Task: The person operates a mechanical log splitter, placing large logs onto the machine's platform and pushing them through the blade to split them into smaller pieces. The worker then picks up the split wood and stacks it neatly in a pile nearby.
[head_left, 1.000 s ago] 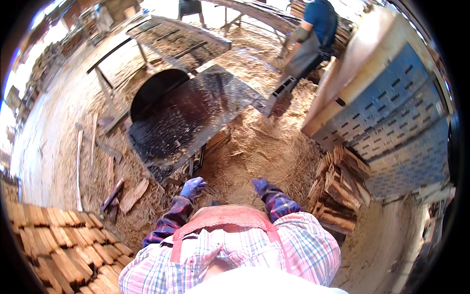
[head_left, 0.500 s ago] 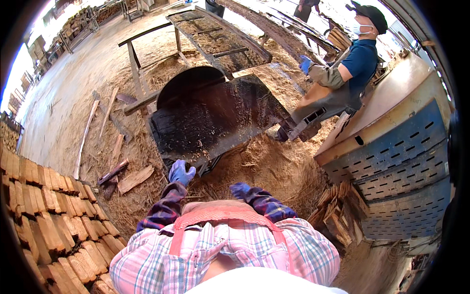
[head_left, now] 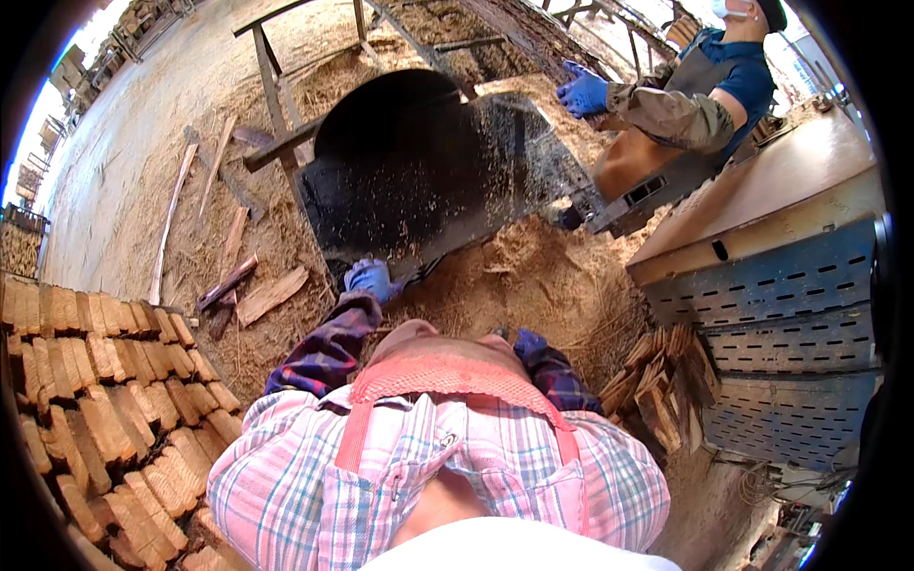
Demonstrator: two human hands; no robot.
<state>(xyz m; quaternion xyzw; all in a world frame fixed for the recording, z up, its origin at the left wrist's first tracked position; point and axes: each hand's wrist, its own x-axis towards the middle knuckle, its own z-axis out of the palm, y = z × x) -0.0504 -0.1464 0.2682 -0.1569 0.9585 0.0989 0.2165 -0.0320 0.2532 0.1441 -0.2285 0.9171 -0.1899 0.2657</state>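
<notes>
My left hand, in a blue glove and a dark plaid sleeve, is at the near left corner of a dark metal table. Its thumb stands apart from the fingers, and nothing shows in its grasp. A large dark half-round disc, like a circular saw blade, rises at the table's far left side. My right hand, also gloved in blue, hangs low beside my pink apron, away from the table. Its fingers are too hidden to make out.
Split wood is stacked at left; loose wood strips lie on sawdust. A co-worker with blue gloves stands beyond the table's right end. A slotted blue metal panel and a wood heap are at right.
My view has tilted down and nearer the table. My right hand has drawn back to the right beside the apron. The co-worker has come closer to the table, one gloved hand raised.
</notes>
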